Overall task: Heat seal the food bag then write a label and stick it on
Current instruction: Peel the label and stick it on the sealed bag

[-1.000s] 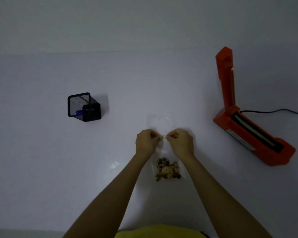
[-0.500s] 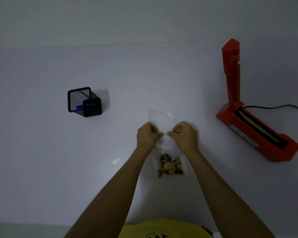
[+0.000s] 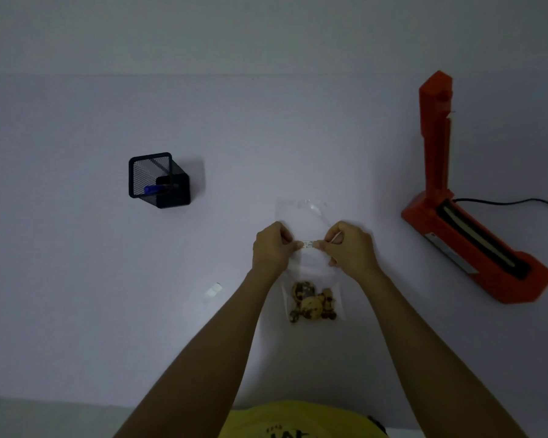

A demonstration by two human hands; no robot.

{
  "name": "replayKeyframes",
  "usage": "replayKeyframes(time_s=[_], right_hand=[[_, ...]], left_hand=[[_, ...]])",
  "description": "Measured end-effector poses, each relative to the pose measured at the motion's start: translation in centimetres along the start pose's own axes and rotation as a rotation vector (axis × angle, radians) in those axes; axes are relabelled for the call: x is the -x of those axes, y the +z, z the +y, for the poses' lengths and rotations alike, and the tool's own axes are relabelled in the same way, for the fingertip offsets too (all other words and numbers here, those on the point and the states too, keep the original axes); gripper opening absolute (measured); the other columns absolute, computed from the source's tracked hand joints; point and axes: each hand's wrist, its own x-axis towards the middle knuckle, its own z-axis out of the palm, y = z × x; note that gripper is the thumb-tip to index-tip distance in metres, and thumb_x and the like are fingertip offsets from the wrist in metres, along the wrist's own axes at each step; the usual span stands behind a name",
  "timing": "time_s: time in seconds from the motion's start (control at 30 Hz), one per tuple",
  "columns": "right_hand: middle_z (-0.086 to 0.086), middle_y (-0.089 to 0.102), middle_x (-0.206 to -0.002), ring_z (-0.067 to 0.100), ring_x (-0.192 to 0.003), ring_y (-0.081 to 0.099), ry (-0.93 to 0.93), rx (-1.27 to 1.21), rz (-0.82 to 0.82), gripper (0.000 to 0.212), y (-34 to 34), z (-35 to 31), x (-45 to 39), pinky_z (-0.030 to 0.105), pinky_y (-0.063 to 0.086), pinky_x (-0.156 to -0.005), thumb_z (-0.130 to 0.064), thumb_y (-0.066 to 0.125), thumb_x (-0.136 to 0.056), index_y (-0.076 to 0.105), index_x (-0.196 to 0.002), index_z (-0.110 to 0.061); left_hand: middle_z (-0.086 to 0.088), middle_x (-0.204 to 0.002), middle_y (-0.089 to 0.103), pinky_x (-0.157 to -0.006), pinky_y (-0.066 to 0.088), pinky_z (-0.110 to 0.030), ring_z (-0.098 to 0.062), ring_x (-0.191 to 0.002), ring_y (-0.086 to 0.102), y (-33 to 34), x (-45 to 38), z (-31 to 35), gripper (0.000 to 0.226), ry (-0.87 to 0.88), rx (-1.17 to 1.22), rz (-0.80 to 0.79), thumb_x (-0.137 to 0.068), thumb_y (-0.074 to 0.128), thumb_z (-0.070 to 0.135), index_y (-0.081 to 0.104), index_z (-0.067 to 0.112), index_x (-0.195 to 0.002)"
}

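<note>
Both hands, left hand (image 3: 271,248) and right hand (image 3: 350,248), pinch a small label (image 3: 309,244) by its ends above the food bag (image 3: 310,279), which lies flat on the table (image 3: 108,311). Compared with a second ago the label sits stretched slightly wider between the fingertips; sticking appears imminent, with the heat sealer (image 3: 469,235) open well to the right.

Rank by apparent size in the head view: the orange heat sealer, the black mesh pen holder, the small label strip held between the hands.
1. orange heat sealer, largest by far.
2. black mesh pen holder.
3. label strip, a tiny sliver pinched between the left hand and right hand.
</note>
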Motion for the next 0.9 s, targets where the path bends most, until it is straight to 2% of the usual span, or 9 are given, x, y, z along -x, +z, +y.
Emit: replayKeyframes(time_s=[0.33, 0.5, 0.77, 0.9], right_hand=[[0.005, 0.068, -0.062, 0.013, -0.042, 0.064, -0.003, 0.0, -0.064, 0.027, -0.5, 0.1, -0.6, 0.026, 0.055, -0.046, -0.02, 0.085, -0.07, 0.061, -0.076, -0.009], [0.0, 0.067, -0.061, 0.008, -0.039, 0.061, -0.01, 0.058, -0.077, 0.026, -0.6, 0.0, -0.8, 0.022, 0.051, -0.042, -0.023, 0.083, -0.073, 0.059, -0.074, -0.01], [0.009, 0.069, -0.064, 0.014, -0.041, 0.061, 0.02, 0.033, -0.061, 0.026, -0.4, -0.7, -0.8, 0.022, 0.049, -0.042, -0.018, 0.081, -0.075, 0.058, -0.075, -0.006], [0.012, 0.071, -0.071, 0.015, -0.049, 0.064, 0.12, -0.136, -0.105, 0.023, -1.1, -1.4, -0.3, 0.023, 0.053, -0.048, -0.019, 0.079, -0.077, 0.064, -0.083, -0.002]], left_hand=[[-0.003, -0.079, 0.061, -0.065, 0.045, -0.027, -0.017, -0.074, 0.056, -0.1, -0.3, 0.1, 0.027, 0.0, -0.034, -0.007, -0.075, 0.078, 0.027, 0.056, 0.012, -0.078], [-0.001, -0.076, 0.059, -0.058, 0.041, -0.021, -0.016, -0.073, 0.055, -0.1, -0.1, 0.1, 0.026, 0.014, -0.014, -0.008, -0.076, 0.077, 0.027, 0.057, 0.011, -0.078], [0.0, -0.076, 0.059, -0.061, 0.045, -0.023, -0.016, -0.075, 0.056, -0.1, -0.4, 0.4, 0.025, -0.025, 0.001, -0.004, -0.074, 0.079, 0.025, 0.057, 0.013, -0.076], [0.002, -0.072, 0.058, -0.06, 0.044, -0.021, -0.016, -0.074, 0.056, -0.3, -0.3, 0.4, 0.027, -0.033, 0.026, -0.016, -0.076, 0.077, 0.026, 0.053, 0.017, -0.069]])
